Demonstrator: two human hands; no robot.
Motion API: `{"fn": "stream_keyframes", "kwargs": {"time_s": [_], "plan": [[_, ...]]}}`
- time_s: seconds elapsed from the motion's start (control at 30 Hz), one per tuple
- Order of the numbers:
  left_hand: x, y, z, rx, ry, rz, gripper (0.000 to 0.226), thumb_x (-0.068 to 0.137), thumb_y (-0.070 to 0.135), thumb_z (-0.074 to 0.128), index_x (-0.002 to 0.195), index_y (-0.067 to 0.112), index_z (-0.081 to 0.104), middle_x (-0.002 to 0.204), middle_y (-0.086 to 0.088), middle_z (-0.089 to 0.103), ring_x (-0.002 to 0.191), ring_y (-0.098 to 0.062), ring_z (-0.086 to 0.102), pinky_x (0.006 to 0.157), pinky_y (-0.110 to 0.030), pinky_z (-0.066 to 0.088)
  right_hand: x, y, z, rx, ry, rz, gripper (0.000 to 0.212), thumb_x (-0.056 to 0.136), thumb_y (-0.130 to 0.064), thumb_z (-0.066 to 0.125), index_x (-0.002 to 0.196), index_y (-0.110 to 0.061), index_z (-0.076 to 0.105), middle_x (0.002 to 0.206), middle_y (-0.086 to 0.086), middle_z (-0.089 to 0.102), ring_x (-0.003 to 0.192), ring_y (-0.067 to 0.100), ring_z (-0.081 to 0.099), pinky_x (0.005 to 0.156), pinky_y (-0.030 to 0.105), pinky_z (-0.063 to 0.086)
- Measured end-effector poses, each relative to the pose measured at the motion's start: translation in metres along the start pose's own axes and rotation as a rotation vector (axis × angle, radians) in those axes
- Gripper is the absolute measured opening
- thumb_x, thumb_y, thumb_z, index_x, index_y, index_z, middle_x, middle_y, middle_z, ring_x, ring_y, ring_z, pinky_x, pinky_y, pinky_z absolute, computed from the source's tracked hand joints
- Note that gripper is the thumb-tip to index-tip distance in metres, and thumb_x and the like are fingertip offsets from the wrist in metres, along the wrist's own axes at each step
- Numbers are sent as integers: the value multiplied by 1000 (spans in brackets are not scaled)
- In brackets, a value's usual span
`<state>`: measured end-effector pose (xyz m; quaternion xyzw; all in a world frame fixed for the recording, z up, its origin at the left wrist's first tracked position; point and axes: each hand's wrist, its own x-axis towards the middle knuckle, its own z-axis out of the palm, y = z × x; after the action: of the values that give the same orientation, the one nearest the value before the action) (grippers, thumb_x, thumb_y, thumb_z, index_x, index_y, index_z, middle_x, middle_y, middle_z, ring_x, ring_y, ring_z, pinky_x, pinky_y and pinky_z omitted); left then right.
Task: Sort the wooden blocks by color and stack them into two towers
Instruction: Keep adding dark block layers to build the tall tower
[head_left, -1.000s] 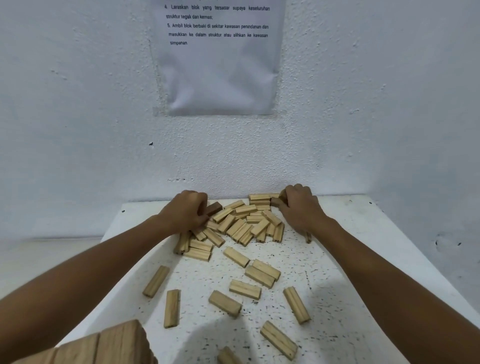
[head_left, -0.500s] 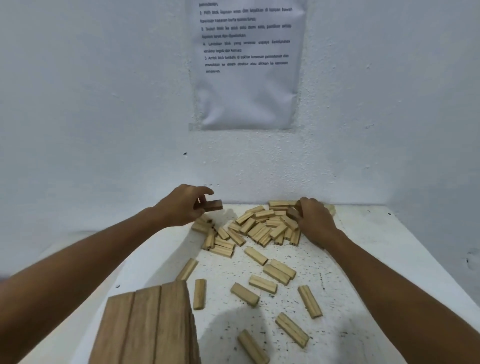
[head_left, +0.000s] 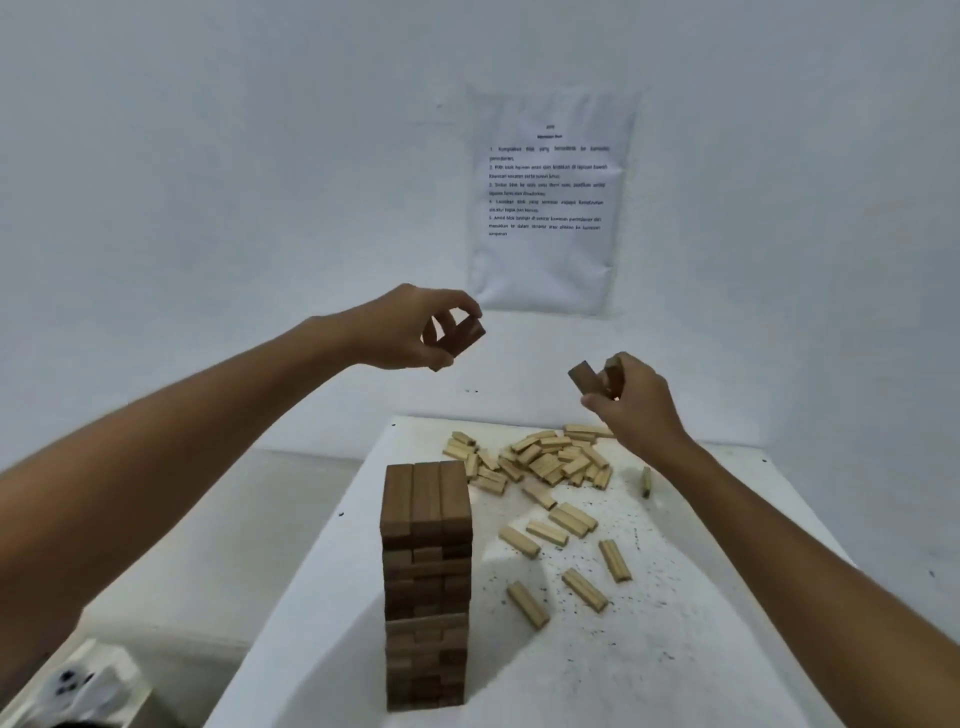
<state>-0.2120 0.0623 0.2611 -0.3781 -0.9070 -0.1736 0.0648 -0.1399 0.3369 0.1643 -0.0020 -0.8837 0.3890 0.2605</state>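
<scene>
Printed wall notice (head_left: 550, 197) unreadable; left hand (head_left: 410, 332) grips a dark block (head_left: 465, 335), right hand (head_left: 636, 397) another block (head_left: 584, 376), both raised since earlier above the dark tower (head_left: 426, 571).

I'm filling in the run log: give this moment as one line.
left hand: holds dark brown wooden block | right hand: holds dark wooden block | dark block tower: standing | light wooden blocks: unstacked

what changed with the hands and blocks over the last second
Both hands rose off the pale pile and now hang in the air. The left hand pinches the dark block it pulled out; the right hand has lifted a dark block too. The dark tower and the scattered pale blocks on the table stayed put.
</scene>
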Motion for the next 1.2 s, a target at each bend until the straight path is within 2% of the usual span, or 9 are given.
{"fn": "stream_keyframes", "kwargs": {"time_s": [0.1,0.17,0.23,0.4,0.5,0.67,0.77,1.0,1.2], "plan": [[-29,46,-19,0,56,55,57,77,12,78,127,26,53,88,7,70,78,-4,66,76,-23,53,-27,-35,-22,81,31,-15,37,77,-4,75,72,-20,42,85,11,60,72,27,57,62,26,41],[-48,76,-22,-14,96,91,58,77,15,79,128,25,52,85,5,70,78,-8,67,79,-28,54,-46,-53,-34,126,55,-31,36,76,-4,76,73,-18,43,81,6,59,66,20,58,57,17,43],[-70,107,-15,-60,118,105,57,78,17,78,128,25,52,84,4,71,77,-7,67,78,-27,55,-69,-67,-44,171,78,-41,37,75,-3,78,72,-17,43,78,3,57,62,12,54,53,12,40],[-118,163,38,-293,138,77,54,77,18,80,123,23,54,79,2,72,69,-4,68,70,-21,56,-129,-69,-55,257,63,42,41,70,-8,82,71,-17,43,89,23,63,70,29,62,66,41,54],[-145,182,92,-403,150,3,50,75,16,80,119,22,56,76,6,70,64,-2,67,62,-19,55,-168,-48,-53,326,41,163,42,69,-5,83,71,-15,43,83,23,61,69,33,64,63,41,57],[-177,184,187,-483,-6,-211,53,74,18,78,122,21,57,79,7,67,69,-6,67,72,-29,58,-229,-6,-40,260,-128,422,46,66,-10,84,72,-15,38,70,9,49,59,21,55,57,33,41],[-183,175,221,-443,-61,-319,57,71,23,79,124,19,58,80,8,63,67,-1,61,61,-15,50,-249,5,-28,210,-254,501,47,65,-14,83,73,-16,37,66,5,45,56,16,50,58,29,37],[-184,156,248,-418,-110,-451,67,68,32,79,129,15,58,99,-6,65,78,-15,59,66,-22,45,-257,5,0,33,-314,503,42,72,-12,75,71,-16,34,68,1,39,57,15,37,47,22,28],[-184,148,248,-421,-102,-426,75,72,41,80,135,11,54,90,2,62,82,-11,58,69,-21,42,-253,3,6,39,-328,529,18,89,-26,58,81,-14,47,79,-1,49,67,12,43,55,24,32]]}}
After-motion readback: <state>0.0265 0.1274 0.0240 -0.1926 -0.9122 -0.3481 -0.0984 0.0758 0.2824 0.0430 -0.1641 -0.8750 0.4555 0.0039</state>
